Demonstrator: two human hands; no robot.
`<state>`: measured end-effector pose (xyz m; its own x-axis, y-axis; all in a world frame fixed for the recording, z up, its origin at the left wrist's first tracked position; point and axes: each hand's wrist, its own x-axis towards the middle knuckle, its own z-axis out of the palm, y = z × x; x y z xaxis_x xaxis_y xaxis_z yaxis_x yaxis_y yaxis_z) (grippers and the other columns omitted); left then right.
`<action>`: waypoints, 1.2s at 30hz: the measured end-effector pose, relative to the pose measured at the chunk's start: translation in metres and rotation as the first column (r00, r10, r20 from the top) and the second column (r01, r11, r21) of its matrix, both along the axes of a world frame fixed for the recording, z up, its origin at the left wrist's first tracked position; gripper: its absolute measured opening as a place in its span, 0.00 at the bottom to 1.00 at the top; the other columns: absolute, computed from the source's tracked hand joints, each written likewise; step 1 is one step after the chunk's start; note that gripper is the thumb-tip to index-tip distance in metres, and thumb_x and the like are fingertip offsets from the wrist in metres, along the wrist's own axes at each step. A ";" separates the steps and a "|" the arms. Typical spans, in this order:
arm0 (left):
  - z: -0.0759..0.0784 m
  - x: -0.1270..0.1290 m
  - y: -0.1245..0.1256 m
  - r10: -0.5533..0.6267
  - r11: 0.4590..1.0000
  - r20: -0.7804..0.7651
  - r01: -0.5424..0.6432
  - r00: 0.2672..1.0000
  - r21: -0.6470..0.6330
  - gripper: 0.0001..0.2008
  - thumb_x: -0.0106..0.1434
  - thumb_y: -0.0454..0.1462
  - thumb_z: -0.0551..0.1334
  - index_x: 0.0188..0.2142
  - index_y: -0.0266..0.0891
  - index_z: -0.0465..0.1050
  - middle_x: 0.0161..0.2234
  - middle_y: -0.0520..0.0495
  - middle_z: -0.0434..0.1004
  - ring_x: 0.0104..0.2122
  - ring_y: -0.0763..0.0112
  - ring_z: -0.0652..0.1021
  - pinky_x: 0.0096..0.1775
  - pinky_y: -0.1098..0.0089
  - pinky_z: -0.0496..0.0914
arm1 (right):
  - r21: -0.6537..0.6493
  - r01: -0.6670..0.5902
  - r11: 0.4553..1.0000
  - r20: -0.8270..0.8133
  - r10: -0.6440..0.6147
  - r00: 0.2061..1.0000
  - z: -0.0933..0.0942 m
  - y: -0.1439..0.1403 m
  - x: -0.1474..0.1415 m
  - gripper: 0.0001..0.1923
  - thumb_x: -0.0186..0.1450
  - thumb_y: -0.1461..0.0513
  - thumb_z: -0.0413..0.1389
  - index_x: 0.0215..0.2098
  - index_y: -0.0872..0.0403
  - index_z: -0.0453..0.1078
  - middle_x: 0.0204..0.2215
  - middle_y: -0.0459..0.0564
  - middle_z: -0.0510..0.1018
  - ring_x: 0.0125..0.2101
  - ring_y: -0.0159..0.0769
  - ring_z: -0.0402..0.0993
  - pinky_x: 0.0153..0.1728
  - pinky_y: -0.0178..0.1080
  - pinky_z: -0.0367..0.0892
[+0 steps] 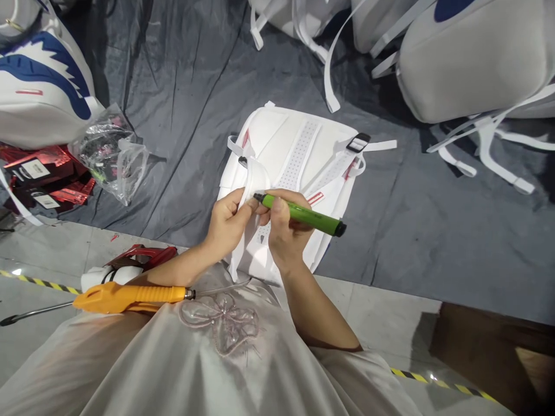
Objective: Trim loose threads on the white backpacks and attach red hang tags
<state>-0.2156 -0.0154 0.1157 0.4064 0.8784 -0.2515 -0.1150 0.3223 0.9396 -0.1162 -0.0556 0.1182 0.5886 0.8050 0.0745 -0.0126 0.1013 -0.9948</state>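
Observation:
A white backpack point(299, 150) lies back-side up on a dark grey sheet point(199, 86), its shoulder straps toward me. My left hand point(228, 222) pinches one white strap point(251, 173) near its lower end. My right hand point(284, 231) grips a green pen-shaped tool point(303, 215) with a black tip, and that tip touches the strap right beside my left fingers.
An orange-handled tool point(125, 296) lies across my lap. A clear plastic bag point(110, 151) and red packets point(39, 173) sit at the left. More white backpacks point(468, 58) with loose straps lie at the back right, another with blue trim point(39, 86) at far left.

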 end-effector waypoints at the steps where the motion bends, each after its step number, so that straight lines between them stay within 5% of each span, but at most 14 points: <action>1: 0.000 0.000 0.000 0.000 1.000 -0.007 0.000 1.000 0.003 0.12 0.65 0.45 0.65 0.34 0.39 0.75 0.28 0.52 0.75 0.30 0.72 0.73 0.36 0.72 0.68 | 0.003 0.004 1.000 0.001 -0.004 1.000 0.001 0.000 0.000 0.15 0.68 0.48 0.56 0.38 0.50 0.71 0.23 0.41 0.76 0.18 0.27 0.69 0.21 0.34 0.66; 36: -0.001 0.005 0.003 0.036 0.999 -0.020 -0.036 0.999 0.005 0.14 0.62 0.47 0.67 0.31 0.38 0.75 0.27 0.53 0.73 0.27 0.75 0.70 0.31 0.74 0.65 | -0.050 0.039 0.998 -0.003 -0.039 0.999 0.004 0.007 0.002 0.18 0.69 0.46 0.55 0.36 0.52 0.69 0.22 0.40 0.75 0.17 0.26 0.68 0.20 0.33 0.65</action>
<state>-0.2107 -0.0125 0.1146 0.3694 0.8934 -0.2555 -0.1072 0.3140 0.9433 -0.1140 -0.0484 0.1220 0.6199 0.7840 0.0319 -0.0139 0.0516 -0.9986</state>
